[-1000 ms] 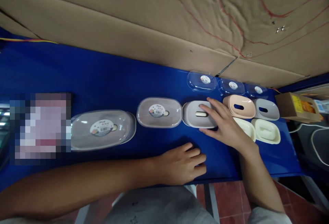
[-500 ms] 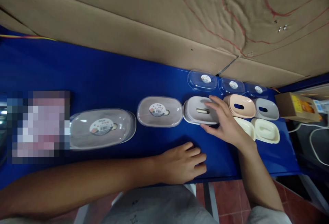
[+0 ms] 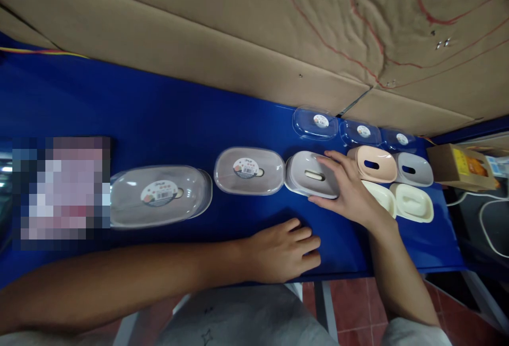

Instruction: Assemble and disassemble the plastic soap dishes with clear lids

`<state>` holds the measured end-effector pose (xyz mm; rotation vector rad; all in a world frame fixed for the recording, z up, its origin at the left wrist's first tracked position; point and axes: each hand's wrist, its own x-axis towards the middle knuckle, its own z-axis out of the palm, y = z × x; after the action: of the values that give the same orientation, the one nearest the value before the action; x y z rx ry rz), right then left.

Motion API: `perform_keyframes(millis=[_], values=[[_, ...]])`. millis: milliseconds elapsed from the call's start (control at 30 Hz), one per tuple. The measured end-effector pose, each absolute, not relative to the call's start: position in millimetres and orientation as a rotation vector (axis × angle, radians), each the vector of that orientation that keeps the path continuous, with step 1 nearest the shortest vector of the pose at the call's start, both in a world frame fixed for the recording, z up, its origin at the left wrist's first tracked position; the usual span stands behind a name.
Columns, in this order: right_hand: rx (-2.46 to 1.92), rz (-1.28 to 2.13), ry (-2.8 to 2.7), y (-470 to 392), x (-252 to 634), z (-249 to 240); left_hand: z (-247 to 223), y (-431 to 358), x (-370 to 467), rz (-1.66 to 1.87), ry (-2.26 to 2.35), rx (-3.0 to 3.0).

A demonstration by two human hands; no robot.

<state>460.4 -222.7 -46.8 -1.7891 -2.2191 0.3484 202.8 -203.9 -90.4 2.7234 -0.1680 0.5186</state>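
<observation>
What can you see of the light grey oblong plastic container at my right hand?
The light grey oblong container looks like plastic, with rounded ends and a long slot in its recessed floor; something cream-coloured shows through. It sits over a whitish oblong base showing at the left; full seating is unclear. The right hand grips its right end, thumb on the near edge, fingers towards the far one. It lies between a clear-lidded grey oblong container and a peach slotted plastic tub.
</observation>
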Motion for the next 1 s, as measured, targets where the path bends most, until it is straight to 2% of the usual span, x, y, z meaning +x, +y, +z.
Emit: perform_keyframes(millis=[1000], values=[[-1.688, 0.216, -2.342, -224.1, 444.4, -52.6, -89.3, -204.9, 203.5, 0.558, -0.151, 2.726]])
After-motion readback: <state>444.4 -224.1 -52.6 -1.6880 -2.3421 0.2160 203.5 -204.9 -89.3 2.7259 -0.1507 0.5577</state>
